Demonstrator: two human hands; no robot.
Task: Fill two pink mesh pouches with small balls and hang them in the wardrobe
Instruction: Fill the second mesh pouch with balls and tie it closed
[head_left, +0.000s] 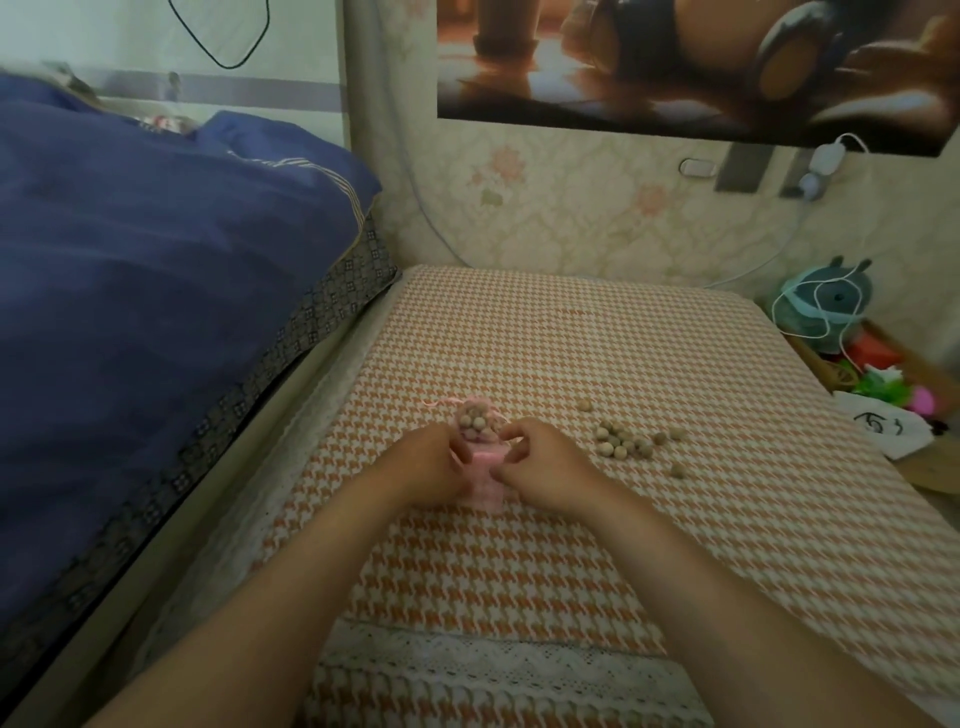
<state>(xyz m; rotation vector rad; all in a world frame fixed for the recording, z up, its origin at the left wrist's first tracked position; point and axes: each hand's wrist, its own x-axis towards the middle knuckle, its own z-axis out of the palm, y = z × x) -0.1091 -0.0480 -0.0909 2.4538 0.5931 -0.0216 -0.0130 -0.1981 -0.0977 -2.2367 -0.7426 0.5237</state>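
Observation:
A pink mesh pouch full of small beige balls (474, 422) lies on the orange houndstooth cloth (597, 364). Just in front of it lies a second pink mesh pouch (487, 480), flat and seemingly empty. My left hand (432, 465) and my right hand (540, 460) pinch its upper edge from either side, fingers curled. A loose heap of small balls (626, 441) sits on the cloth to the right of my right hand, with single balls scattered around it.
A blue quilt (156, 312) covers the bed at left, higher than the cloth-covered surface. At the right edge stand a teal fan with a white cable (826, 306), colourful items (883, 379) and a white bag (883, 423). A flowered wall is behind.

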